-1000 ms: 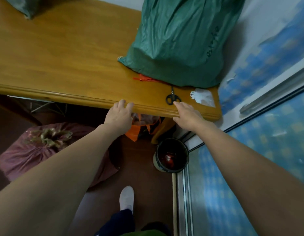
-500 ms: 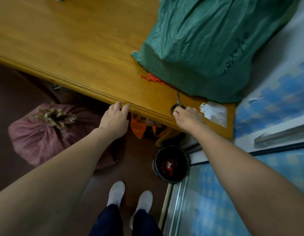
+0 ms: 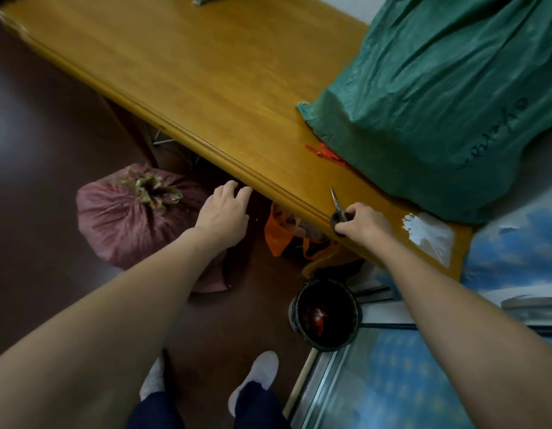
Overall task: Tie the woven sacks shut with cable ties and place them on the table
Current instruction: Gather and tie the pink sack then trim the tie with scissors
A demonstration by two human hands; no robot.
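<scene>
Maroon woven sack [image 3: 129, 218] sits on the floor at left, just beyond the table [image 3: 191, 88] edge; neck gathered, tie not discernible. Left hand [image 3: 223, 212] hangs just under that edge, fingers loose, holding nothing. Red cable ties [image 3: 326, 154] lie on the tabletop, partly under the green sack [image 3: 439, 103] resting there at right. Scissors [image 3: 337, 204] overhang the edge; right hand [image 3: 366, 224] pinches their handles. Risk: a weak pinch lets the scissors slip off toward the bucket [image 3: 326, 317] below. Tugging ties free could drag the green sack toward the edge.
</scene>
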